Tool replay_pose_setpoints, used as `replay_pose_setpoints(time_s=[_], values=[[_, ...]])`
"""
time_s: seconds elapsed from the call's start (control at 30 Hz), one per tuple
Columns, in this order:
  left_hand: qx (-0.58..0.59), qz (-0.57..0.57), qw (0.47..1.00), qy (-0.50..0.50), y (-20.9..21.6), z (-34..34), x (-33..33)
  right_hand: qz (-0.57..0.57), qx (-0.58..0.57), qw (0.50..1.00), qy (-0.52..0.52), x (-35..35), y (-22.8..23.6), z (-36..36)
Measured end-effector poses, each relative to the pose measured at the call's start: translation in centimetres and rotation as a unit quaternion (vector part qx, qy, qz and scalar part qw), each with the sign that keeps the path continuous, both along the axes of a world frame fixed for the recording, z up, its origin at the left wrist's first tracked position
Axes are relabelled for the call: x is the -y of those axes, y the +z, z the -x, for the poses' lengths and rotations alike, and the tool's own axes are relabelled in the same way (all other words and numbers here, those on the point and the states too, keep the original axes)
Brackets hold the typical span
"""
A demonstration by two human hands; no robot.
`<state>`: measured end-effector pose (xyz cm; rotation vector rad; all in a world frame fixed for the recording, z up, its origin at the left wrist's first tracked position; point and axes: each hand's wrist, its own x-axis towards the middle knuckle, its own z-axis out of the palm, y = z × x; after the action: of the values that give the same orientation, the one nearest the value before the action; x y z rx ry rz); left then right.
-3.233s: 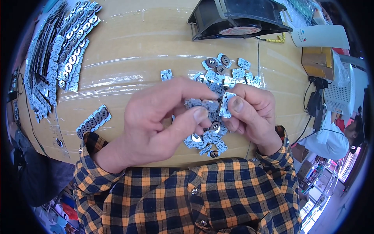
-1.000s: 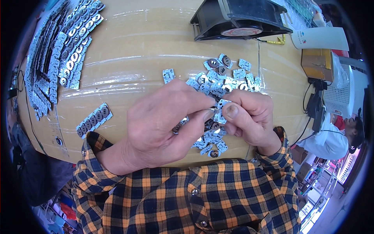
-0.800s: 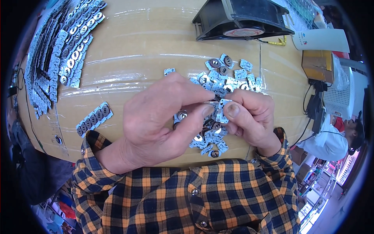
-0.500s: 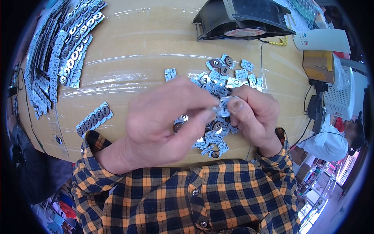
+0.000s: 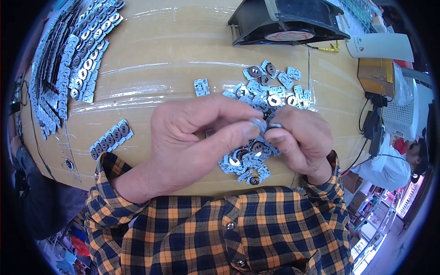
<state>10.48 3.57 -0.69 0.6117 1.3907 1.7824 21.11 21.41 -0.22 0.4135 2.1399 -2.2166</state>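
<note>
A brown tabletop (image 5: 151, 36) carries everything, its clear tape showing glare. At its far left, long strips of circuit boards (image 5: 50, 68) are stacked, pale blue with dark and silvery round discs. A black box fan (image 5: 293, 23) stands at the far edge. The heap of loose circuit boards (image 5: 253, 87) lies beneath and around both hands, which hide its middle; some boards show slotted discs, others small dark components. The left hand (image 5: 188, 137) and right hand (image 5: 305, 137) are almost meeting, each pinched between thumb and forefinger. A short strip (image 5: 111, 139) with a row of discs lies near the left cuff, and one single board (image 5: 201, 87) sits apart, beyond the left hand. Smallest are the left hand's pale grey piece (image 5: 259, 123), blurred, and the right hand's silvery-edged piece (image 5: 275, 126), mostly covered by fingers.
</note>
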Motion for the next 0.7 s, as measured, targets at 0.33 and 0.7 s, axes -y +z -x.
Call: replay_pose_setpoints(time_s=[0.33,0.7], values=[[0.041,-0.011,0.999,-0.018,-0.09,0.01,0.08,0.002,-0.006,1.0,0.012,0.53,0.42,-0.59],[-0.008,-0.05,0.996,-0.079,-0.18,0.59,0.2,0.005,-0.013,1.0,0.023,0.53,0.69,-0.66]])
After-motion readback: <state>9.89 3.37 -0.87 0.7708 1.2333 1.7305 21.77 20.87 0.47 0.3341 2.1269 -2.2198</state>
